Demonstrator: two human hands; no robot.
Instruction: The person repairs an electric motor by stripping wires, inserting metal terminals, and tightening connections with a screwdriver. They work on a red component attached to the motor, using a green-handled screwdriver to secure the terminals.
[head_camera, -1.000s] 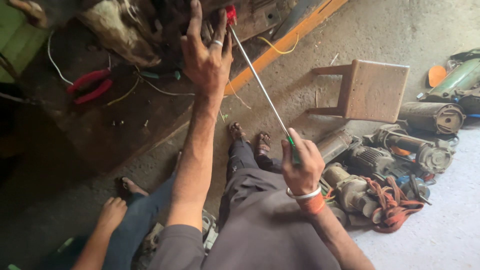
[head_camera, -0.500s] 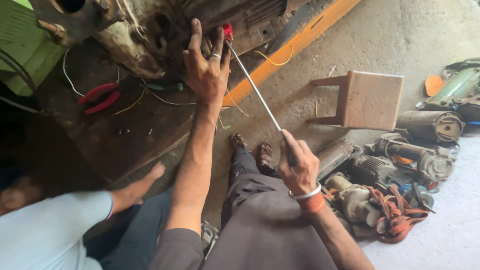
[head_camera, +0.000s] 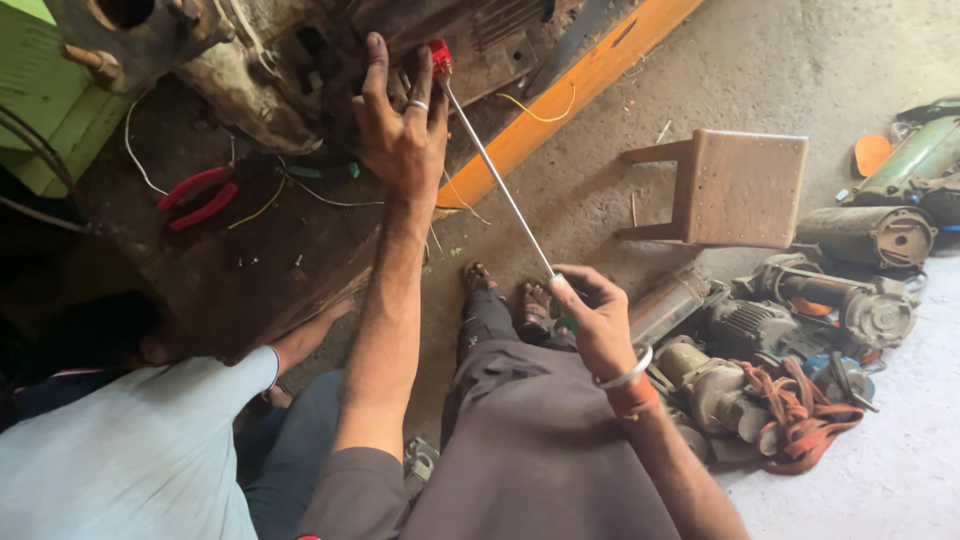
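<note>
Concrete floor (head_camera: 800, 60); right hand (head_camera: 598, 320) apparently grips screwdriver (head_camera: 500, 180).

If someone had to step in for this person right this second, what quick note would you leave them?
Left hand: raised, fingers spread, resting against the grimy machine beside the red tip of the long tool.
Right hand: closed around the green handle of the long screwdriver, whose shaft slants up to the machine.
Nearby: red-handled pliers and loose wires on the dark bench; a wooden stool and a heap of old power tools on the floor to the right. Another person in a light blue shirt sits at the left.
Done or left: cannot tell; the tool tip is at the machine.
</note>
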